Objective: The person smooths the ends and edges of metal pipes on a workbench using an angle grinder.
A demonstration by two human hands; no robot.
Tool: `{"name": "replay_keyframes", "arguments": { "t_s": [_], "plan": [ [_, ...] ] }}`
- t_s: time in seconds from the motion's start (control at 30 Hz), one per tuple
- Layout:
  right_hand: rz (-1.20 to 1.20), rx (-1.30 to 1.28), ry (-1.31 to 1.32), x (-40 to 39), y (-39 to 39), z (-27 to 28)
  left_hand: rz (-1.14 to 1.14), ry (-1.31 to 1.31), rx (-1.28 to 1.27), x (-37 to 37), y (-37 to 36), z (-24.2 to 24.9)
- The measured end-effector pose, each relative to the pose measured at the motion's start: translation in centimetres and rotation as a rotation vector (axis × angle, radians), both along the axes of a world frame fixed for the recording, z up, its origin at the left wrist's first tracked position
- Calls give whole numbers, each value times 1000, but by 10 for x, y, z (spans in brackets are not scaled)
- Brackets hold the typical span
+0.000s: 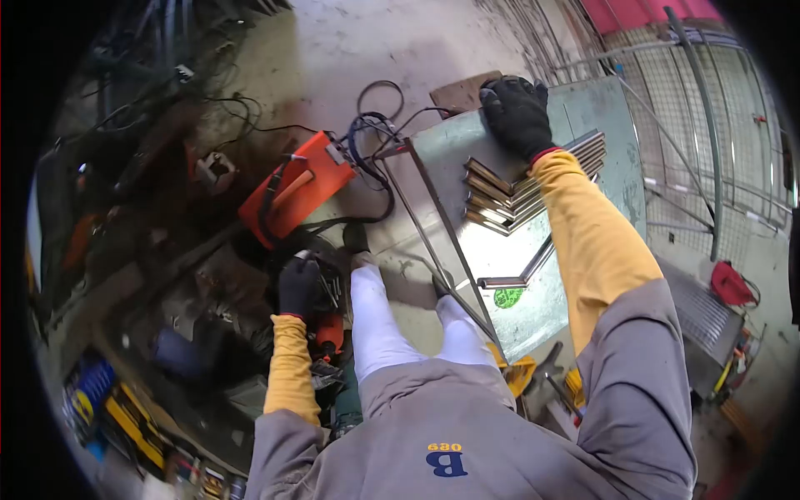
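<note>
My left hand (300, 286), in a black glove, is low at the left beside a dark, cluttered surface. Its fingers are closed around something small that I cannot make out. My right hand (517, 119), also gloved in black, rests at the far edge of the grey-green metal tabletop (608, 108), with its fingers apart. Just nearer than this hand, several bent metal profiles (510, 206) lie nested, partly behind my right forearm. A separate bent profile (521, 277) lies nearer, beside a bright green mark (507, 297).
An orange machine (312, 183) with dark cables (379, 125) stands left of the table. Tools and parts clutter the left side. Wire mesh panels (683, 125) stand at the right, near a red item (732, 284). Yellow objects (518, 377) lie below the table.
</note>
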State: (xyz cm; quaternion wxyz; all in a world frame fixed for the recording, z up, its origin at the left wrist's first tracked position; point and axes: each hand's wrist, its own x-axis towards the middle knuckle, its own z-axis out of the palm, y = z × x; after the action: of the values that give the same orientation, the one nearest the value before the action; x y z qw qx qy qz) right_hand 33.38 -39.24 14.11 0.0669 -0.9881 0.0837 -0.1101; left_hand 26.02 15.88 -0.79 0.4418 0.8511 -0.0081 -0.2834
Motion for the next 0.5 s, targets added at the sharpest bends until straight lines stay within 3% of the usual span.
{"name": "replay_keyframes", "arguments": {
  "t_s": [0.23,0.3,0.37,0.5],
  "plan": [
    [6,-52,-29,0,12,-6,13,-135,67,116,-42,-71],
    [-1,-43,-21,0,13,-3,99,46,-129,153,-101,-69],
    [-17,-41,-16,4,14,-1,6,-189,-134,185,-155,-93],
    [10,6,-48,6,14,5,-283,-525,-188,242,-292,-74]
  ]
}}
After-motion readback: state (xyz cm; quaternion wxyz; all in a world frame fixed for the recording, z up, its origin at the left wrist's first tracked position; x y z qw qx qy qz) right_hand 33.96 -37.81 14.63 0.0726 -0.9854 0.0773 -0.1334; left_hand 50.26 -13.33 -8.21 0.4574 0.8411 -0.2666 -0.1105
